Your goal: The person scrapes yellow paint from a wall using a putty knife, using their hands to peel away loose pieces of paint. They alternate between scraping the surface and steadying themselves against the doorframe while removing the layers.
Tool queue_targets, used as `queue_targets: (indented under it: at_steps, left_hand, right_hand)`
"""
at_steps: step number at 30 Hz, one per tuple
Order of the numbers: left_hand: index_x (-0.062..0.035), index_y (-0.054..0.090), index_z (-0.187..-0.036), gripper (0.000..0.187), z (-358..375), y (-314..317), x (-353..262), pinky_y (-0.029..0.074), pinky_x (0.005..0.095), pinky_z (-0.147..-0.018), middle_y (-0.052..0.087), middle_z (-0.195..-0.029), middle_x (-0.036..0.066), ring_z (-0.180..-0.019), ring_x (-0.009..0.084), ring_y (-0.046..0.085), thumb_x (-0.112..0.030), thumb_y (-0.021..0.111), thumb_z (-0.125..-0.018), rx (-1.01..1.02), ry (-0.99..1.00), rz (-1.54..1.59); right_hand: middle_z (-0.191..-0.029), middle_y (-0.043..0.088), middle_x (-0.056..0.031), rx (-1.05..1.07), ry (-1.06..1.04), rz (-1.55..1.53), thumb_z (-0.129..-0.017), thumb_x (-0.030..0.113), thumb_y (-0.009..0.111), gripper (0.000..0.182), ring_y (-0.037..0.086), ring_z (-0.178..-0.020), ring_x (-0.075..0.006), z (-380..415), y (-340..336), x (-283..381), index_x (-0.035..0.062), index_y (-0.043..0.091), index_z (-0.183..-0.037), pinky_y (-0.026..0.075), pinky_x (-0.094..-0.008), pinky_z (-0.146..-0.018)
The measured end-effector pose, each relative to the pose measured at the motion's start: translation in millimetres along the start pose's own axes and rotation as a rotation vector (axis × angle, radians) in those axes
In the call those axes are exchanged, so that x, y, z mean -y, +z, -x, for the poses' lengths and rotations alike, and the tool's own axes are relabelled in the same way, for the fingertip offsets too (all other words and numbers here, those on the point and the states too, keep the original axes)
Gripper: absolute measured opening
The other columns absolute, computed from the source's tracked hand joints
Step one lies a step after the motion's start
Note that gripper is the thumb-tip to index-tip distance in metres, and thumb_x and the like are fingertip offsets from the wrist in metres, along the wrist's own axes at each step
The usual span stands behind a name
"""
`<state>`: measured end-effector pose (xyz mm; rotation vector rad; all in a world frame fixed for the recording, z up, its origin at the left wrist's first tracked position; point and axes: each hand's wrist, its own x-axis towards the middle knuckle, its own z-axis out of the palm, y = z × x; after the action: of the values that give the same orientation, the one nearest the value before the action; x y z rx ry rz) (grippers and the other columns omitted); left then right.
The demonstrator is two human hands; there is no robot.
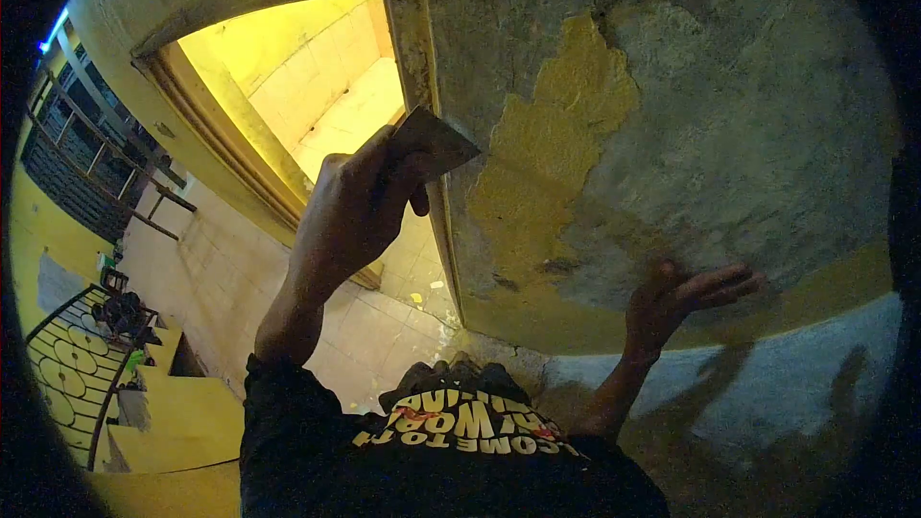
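Observation:
In the head view my left hand (360, 197) is closed round a scraper with a flat, wide metal blade (436, 144); its handle is hidden in my fist. The blade's corner reaches the left edge of a patch of yellow paint (552, 149) on the wall. Around that patch the wall (739, 125) shows bare grey plaster with ragged paint edges. My right hand (676, 297) is lower and farther right, with its fingers stretched out close to the wall and nothing in them.
Left of the wall is a lit doorway (288, 96) with a wooden frame (230, 139). Paint flakes (416, 298) lie on the tiled floor (379, 350). At the far left stand a wooden ladder (115, 197), a metal railing (82, 360) and yellow steps (182, 417).

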<state>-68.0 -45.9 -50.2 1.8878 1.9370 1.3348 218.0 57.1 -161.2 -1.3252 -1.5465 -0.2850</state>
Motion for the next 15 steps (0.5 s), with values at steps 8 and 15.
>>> queue_targets:
  at_steps: [8,15]
  left_hand:
    - [-0.0005,0.056,-0.098,0.017,0,18,4,0.042,0.025,-0.048,0.06,-0.063,0.006,-0.05,0.0099,0.053,-0.013,0.046,-0.092,-0.043,-0.151,0.155]
    - [0.0024,0.055,-0.094,0.022,0,20,0,0.043,0.0258,-0.048,0.061,-0.061,0.006,-0.049,0.0105,0.052,-0.018,0.046,-0.092,-0.049,-0.215,0.264]
  right_hand:
    - [-0.143,-0.017,-0.0249,0.008,0.006,0.017,-0.089,0.047,0.038,0.081,-0.014,-0.133,-0.0406,0,3,1,0.0028,-0.007,-0.14,-0.001,-0.0521,-0.106]
    - [-0.144,-0.019,-0.0234,-0.01,0.005,0.034,-0.09,0.038,0.038,0.076,-0.015,-0.134,-0.0379,-3,6,5,0.004,-0.008,-0.141,0.0,-0.0497,-0.107]
